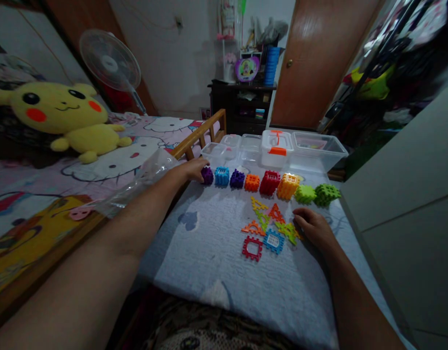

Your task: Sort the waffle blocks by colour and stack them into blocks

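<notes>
At the left end of a row of interlocking plastic tile stacks, my left hand (193, 170) is closed around the side of a purple tile stack (207, 176). Its far fingertips are partly hidden. My right hand (313, 224) rests on the cloth with loosely bent fingers, holding nothing visible, beside a yellow-green tile (287, 232). Nearby lie loose pieces: a red triangle (276, 213), a yellow triangle (258, 204), an orange arch (253, 227), a blue window tile (274, 241) and a red square frame (252, 248).
The row continues with a light blue stack (222, 176), a red stack (270, 183), a yellow-orange stack (288, 186) and green stacks (326, 194). Behind stand clear plastic containers (317, 158) and a lidded box with orange latches (277, 151). A wooden bed rail (200, 136) borders the left.
</notes>
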Available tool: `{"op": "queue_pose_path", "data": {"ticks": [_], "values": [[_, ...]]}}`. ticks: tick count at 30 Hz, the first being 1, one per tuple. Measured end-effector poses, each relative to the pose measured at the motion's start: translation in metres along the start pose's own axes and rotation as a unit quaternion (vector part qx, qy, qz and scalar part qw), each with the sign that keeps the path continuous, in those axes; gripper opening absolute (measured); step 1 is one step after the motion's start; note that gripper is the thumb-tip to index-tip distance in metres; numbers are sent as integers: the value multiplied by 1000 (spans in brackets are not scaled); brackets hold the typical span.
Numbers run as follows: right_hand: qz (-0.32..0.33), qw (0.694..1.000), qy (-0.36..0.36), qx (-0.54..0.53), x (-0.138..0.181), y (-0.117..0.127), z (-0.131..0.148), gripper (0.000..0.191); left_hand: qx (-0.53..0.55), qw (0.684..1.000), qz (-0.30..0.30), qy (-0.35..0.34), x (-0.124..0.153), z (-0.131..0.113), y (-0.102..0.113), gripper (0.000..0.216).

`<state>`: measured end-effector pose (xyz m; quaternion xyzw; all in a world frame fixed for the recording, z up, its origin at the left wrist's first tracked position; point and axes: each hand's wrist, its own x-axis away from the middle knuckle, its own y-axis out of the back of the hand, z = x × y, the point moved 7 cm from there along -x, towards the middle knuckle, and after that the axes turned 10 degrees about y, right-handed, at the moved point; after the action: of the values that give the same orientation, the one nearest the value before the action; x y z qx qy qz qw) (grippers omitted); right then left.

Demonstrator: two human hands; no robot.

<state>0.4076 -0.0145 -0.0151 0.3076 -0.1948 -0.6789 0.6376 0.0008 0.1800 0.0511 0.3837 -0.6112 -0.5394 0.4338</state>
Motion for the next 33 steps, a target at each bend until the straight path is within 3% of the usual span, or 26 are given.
{"op": "queue_pose_path", "data": {"ticks": [14, 18, 21, 24, 27, 30, 33], "values": [[0, 1000, -1, 10, 0, 1, 3, 32, -14, 999, -40, -3, 8, 7, -2, 79], [-5, 1000, -2, 4, 2, 0, 5, 30, 9, 992, -122, 18, 39, 6, 8, 71], [-2, 1000, -7, -2, 2, 0, 5, 30, 30, 981, -186, 53, 76, -9, 9, 60], [2, 1000, -7, 2, 1, 0, 4, 31, 55, 980, -187, 32, 109, -42, -8, 43], [-2, 1000, -4, 12, 0, 2, 3, 32, 85, 981, -172, 24, 124, -61, -25, 25], [-2, 1000, -8, 9, 0, 2, 2, 33, 109, 970, -202, 78, 119, -50, -26, 18], [0, 1000, -12, 3, 1, 1, 2, 33, 112, 959, -233, 118, 101, -25, -13, 33]]}}
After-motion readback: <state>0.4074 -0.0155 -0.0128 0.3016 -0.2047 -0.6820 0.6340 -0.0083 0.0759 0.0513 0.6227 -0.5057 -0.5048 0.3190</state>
